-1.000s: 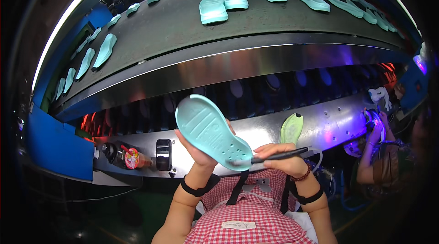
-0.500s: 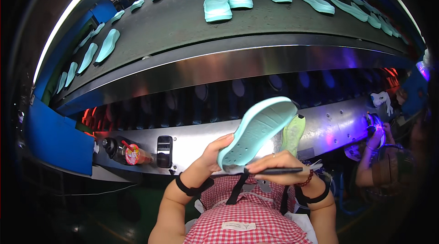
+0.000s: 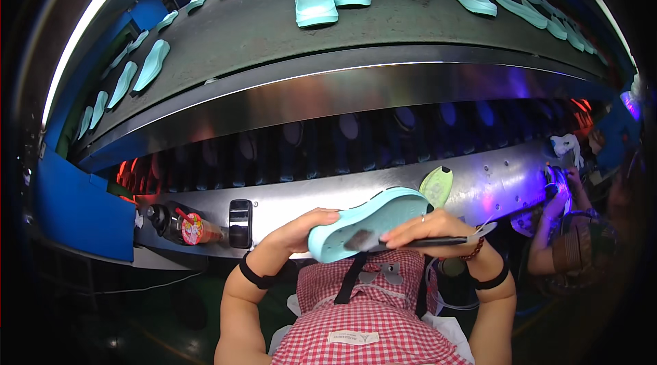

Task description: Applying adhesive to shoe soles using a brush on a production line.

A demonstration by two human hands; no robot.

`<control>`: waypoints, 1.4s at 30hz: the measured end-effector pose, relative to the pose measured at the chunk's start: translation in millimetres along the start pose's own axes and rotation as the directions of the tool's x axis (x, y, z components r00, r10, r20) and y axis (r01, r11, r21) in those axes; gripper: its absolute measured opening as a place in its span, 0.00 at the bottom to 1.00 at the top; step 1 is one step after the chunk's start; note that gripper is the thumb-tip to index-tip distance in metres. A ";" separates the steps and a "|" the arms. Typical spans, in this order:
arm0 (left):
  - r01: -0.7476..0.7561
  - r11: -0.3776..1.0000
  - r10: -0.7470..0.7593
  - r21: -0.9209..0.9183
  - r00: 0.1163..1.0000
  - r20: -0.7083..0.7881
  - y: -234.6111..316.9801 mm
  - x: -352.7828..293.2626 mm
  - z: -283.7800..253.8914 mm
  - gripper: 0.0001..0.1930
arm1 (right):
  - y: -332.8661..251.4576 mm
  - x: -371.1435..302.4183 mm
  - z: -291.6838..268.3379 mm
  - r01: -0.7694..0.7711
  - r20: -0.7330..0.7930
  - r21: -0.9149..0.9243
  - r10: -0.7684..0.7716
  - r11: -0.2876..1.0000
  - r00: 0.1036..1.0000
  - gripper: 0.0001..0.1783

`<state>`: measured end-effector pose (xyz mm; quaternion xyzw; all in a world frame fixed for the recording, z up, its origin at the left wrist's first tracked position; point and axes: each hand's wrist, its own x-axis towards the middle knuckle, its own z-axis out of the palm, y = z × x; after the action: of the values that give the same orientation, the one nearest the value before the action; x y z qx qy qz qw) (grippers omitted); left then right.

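A light turquoise shoe sole (image 3: 332, 238) is held tilted over the front of the metal bench, its hollow inner side towards me. My left hand (image 3: 306, 227) grips it by the left end, fingers on the outer rim and thumb hidden. In my right hand (image 3: 432, 228) is a brush with a black handle (image 3: 448, 241), fingers closed round it. Its pale, flat bristle end (image 3: 366, 240) lies against the inside of the sole. A dark smudge shows beside the bristles. Just behind the sole, a pale green sole-shaped piece (image 3: 436, 186) lies on the bench.
Turquoise soles stand spread over the dark conveyor belt (image 3: 233, 30) beyond a metal ledge (image 3: 328, 83). A dark bottle (image 3: 171, 223) and a black phone-like object (image 3: 240, 223) sit on the bench (image 3: 301, 197) at left. At right, another person's hands (image 3: 561, 204) work under purple light.
The sole has come down and tipped flatter, uncovering more of the green piece. The brush has moved from the sole's near end further onto its inside.
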<state>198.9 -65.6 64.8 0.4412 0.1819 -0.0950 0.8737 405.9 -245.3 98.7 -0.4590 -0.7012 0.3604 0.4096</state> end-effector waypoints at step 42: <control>-0.753 0.493 0.661 -0.435 0.650 -0.375 -18.3 44.1 22.2 0.42 | 20.8 0.3 44.7 -0.014 -0.301 0.133 0.054 0.991 0.952 0.11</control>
<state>238.5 -94.6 45.7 0.2079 0.0720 0.3650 0.9046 372.7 -244.2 62.3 -0.4934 -0.5969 0.3373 0.5353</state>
